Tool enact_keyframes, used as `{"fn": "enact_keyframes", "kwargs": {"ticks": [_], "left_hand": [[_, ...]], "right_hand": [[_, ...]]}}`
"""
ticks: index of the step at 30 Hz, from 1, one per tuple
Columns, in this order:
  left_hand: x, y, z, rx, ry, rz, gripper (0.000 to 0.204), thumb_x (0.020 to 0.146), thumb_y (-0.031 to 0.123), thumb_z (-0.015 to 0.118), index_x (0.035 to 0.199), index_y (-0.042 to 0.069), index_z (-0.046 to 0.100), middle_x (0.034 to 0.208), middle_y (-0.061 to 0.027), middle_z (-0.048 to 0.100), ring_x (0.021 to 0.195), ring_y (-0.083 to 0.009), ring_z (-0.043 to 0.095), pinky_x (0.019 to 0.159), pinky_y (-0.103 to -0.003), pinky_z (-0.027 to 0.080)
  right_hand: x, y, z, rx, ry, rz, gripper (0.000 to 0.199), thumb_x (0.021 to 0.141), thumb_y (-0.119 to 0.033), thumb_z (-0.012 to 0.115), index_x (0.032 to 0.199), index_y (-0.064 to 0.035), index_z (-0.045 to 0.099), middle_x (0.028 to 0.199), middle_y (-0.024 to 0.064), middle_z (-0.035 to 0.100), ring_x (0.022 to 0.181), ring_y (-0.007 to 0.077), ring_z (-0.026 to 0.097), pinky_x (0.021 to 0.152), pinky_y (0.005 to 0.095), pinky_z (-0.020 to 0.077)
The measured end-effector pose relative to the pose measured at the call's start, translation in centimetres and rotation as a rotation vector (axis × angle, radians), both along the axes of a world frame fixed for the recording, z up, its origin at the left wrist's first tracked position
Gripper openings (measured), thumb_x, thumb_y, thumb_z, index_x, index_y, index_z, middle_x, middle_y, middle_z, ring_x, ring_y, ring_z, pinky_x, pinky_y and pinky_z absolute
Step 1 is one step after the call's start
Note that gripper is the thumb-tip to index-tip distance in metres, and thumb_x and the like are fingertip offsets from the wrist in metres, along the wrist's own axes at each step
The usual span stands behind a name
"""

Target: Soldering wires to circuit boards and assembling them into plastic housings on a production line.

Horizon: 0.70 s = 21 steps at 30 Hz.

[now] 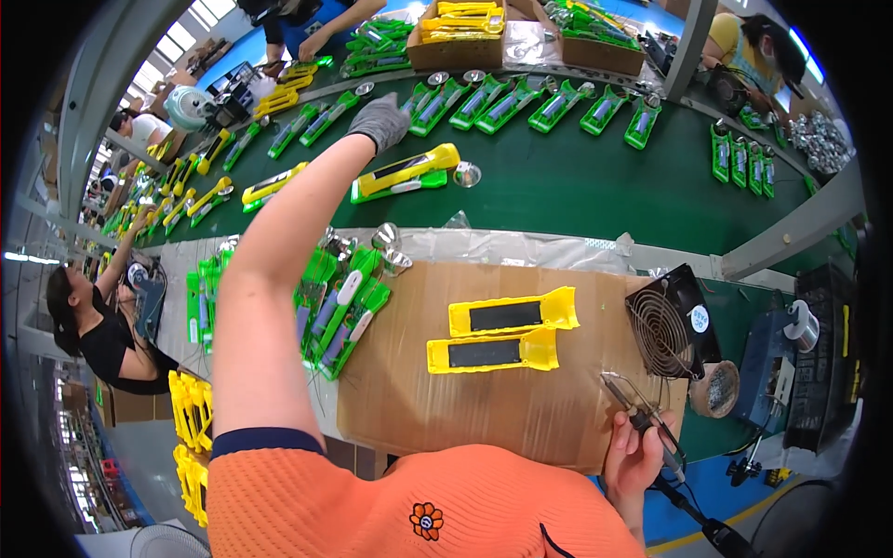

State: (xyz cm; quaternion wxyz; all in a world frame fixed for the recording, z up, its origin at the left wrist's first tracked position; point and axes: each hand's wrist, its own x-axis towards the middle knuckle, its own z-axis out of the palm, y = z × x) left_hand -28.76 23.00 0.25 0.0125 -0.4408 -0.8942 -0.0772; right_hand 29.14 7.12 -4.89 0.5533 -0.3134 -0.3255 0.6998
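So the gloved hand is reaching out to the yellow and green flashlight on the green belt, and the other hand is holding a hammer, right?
Not quite. In the head view the right hand holds a soldering iron with a black cord, not a hammer. The grey-gloved left hand does reach to the yellow and green flashlight on the green conveyor belt.

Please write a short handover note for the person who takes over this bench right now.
Left hand, gloved, is stretched out over the green belt, at a yellow-and-green unit.
Right hand grips a soldering iron at the cardboard's edge.
Two yellow shells lie on the cardboard, untouched.
Green parts lie stacked at its left.
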Motion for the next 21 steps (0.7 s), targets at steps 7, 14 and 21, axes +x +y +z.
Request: {"fn": "enact_keyframes", "kwargs": {"ticks": [7, 14, 21], "left_hand": [[-4.5, 2.6, -4.8, -0.363, 0.068, 0.046, 0.047, 0.081, 0.022, 0.065, 0.124, 0.004, 0.063, 0.121, -0.0238, 0.066, 0.114, -0.0363, 0.064, 0.096, -0.042, 0.052], [-0.1, -5.8, 1.8, -0.042, 0.101, -0.051, 0.048, 0.087, 0.017, 0.059, 0.133, 0.004, 0.055, 0.121, -0.0239, 0.064, 0.112, -0.0377, 0.063, 0.096, -0.044, 0.050], [22.0, -23.6, 7.2, 0.184, -0.088, -0.721, 0.063, 0.078, -0.011, 0.056, 0.139, 0.002, 0.048, 0.130, -0.0210, 0.057, 0.123, -0.0391, 0.055, 0.107, -0.043, 0.043]], "right_hand": [[0.2, -0.4, 0.1, -0.001, -0.057, -0.027, 0.021, 0.093, -0.018, 0.059, 0.093, -0.0078, 0.041, 0.060, 0.0029, 0.040, 0.053, 0.0155, 0.048, 0.084, 0.0421, 0.0505], [0.6, -0.5, -0.1, 0.021, 0.026, -0.014, 0.018, 0.094, -0.017, 0.059, 0.092, -0.0085, 0.043, 0.062, 0.0020, 0.041, 0.057, 0.0152, 0.048, 0.086, 0.0414, 0.0489], [0.5, -0.3, -0.6, 0.038, 0.239, 0.019, 0.014, 0.103, -0.012, 0.046, 0.089, -0.0131, 0.047, 0.067, -0.0004, 0.040, 0.070, 0.0139, 0.048, 0.095, 0.0368, 0.0460]]}}
